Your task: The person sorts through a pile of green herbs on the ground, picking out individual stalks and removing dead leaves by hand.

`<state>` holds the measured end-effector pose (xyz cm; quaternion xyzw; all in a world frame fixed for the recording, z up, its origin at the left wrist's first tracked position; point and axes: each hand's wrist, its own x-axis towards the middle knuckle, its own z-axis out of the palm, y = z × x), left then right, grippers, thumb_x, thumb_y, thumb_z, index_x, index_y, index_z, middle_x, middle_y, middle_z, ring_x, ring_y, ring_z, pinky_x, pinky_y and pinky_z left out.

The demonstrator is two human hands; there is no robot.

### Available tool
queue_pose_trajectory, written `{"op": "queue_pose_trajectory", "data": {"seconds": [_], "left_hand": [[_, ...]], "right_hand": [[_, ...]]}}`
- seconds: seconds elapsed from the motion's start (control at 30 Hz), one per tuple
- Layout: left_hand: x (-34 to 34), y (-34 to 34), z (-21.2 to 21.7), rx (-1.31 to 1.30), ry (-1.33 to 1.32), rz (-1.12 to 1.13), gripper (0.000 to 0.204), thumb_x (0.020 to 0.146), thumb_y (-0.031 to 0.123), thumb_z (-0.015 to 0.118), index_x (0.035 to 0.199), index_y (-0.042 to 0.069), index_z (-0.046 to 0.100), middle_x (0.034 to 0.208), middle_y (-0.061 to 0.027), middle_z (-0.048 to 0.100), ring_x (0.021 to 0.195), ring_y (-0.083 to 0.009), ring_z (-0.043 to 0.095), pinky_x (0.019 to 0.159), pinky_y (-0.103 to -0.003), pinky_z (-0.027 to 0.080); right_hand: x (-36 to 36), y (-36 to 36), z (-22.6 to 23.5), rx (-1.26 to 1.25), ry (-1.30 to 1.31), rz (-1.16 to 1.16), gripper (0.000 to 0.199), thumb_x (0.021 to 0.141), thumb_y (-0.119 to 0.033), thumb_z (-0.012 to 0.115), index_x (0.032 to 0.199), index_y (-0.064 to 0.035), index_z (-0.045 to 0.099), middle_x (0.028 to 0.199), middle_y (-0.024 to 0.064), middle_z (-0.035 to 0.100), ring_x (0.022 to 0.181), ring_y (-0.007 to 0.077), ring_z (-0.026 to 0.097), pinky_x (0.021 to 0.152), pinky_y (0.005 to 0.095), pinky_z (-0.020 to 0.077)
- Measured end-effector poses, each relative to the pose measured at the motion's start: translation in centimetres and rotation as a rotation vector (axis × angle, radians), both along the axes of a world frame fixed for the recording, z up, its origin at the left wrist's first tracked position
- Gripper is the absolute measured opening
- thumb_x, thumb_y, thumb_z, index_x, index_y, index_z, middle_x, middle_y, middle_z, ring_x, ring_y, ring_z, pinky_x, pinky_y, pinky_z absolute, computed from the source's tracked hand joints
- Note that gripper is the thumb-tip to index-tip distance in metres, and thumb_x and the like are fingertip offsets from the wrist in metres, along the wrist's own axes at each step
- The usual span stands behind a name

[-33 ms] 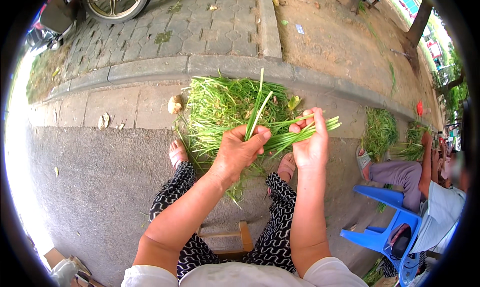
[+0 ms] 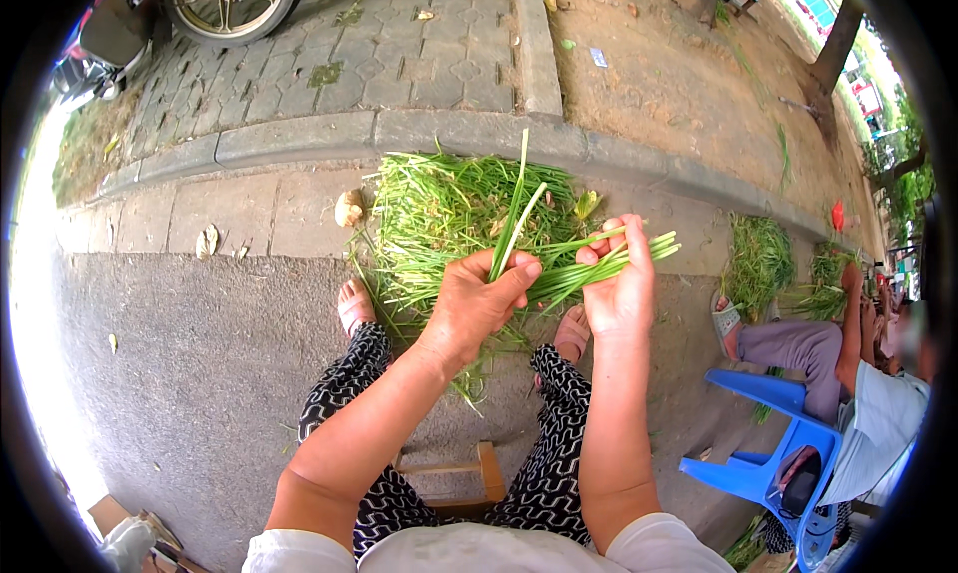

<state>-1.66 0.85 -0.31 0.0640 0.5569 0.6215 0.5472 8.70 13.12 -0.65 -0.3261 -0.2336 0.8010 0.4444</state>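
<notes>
My left hand [image 2: 484, 295] is closed, pinching a couple of long green chive-like stalks [image 2: 517, 209] between thumb and fingers. They stand up from the grip, one with a pale lower length. My right hand [image 2: 621, 288] is turned palm up, its fingers curled around a small bunch of similar stalks [image 2: 659, 246]. The bunch's pale green ends stick out to the right, and its other end reaches toward the left hand. Beneath and beyond both hands, a broad heap of cut green stalks [image 2: 439, 214] lies on the ground between my feet and the kerb.
A stone kerb [image 2: 299, 139] runs behind the heap. On the right, a person in a light blue top [image 2: 878, 423] sits by a blue plastic chair [image 2: 798, 453], near another green heap [image 2: 756, 259]. A motorbike wheel [image 2: 230, 9] stands at the upper left. A wooden stool [image 2: 489, 470] shows between my legs.
</notes>
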Motion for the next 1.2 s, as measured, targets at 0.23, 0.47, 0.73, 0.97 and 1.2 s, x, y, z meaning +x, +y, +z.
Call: {"op": "queue_pose_trajectory", "data": {"seconds": [0.23, 0.47, 0.73, 0.97, 1.2], "left_hand": [[-0.2, -0.4, 0.1, 0.083, 0.3, 0.001, 0.013, 0.081, 0.016, 0.066, 0.086, 0.004, 0.065, 0.062, 0.0007, 0.057, 0.052, -0.0027, 0.049, 0.042, -0.018, 0.035], [-0.5, -0.2, -0.5, 0.007, 0.542, -0.028, 0.017, 0.077, 0.014, 0.068, 0.088, 0.001, 0.065, 0.061, 0.0021, 0.057, 0.055, -0.0035, 0.051, 0.048, -0.019, 0.04], [-0.2, -0.1, -0.7, -0.044, 0.694, -0.099, 0.02, 0.075, 0.013, 0.07, 0.089, 0.001, 0.065, 0.059, 0.0049, 0.052, 0.054, -0.0008, 0.043, 0.047, -0.018, 0.034], [0.2, 0.3, -1.2, 0.003, 0.638, -0.064, 0.014, 0.076, 0.012, 0.068, 0.084, 0.001, 0.065, 0.057, 0.0046, 0.053, 0.053, -0.0007, 0.044, 0.046, -0.018, 0.034], [0.3, 0.4, -0.9, -0.013, 0.641, -0.027, 0.013, 0.075, 0.012, 0.067, 0.078, 0.001, 0.064, 0.056, 0.0053, 0.051, 0.051, -0.0001, 0.041, 0.044, -0.018, 0.031]], "right_hand": [[-0.1, -0.1, 0.6, 0.088, -0.092, -0.05, 0.019, 0.087, -0.024, 0.057, 0.086, -0.0052, 0.051, 0.077, 0.0037, 0.053, 0.066, 0.0131, 0.051, 0.055, 0.0296, 0.0403], [-0.8, -0.9, 1.5, 0.159, -0.169, -0.086, 0.022, 0.086, -0.026, 0.058, 0.083, -0.0046, 0.051, 0.076, 0.0046, 0.052, 0.063, 0.0128, 0.05, 0.053, 0.0294, 0.0414], [-1.3, -1.7, 1.1, 0.149, -0.16, -0.044, 0.024, 0.085, -0.027, 0.059, 0.083, -0.0048, 0.05, 0.075, 0.0048, 0.052, 0.063, 0.0119, 0.049, 0.053, 0.0288, 0.0421], [-1.0, -1.8, 1.2, 0.159, -0.155, -0.021, 0.025, 0.086, -0.028, 0.059, 0.082, -0.0051, 0.05, 0.071, 0.0043, 0.05, 0.062, 0.0112, 0.048, 0.053, 0.0278, 0.0419], [-1.6, -3.0, 1.2, 0.203, -0.234, 0.014, 0.029, 0.087, -0.032, 0.057, 0.081, -0.0035, 0.052, 0.068, 0.0048, 0.05, 0.058, 0.0122, 0.048, 0.054, 0.0263, 0.041]]}}
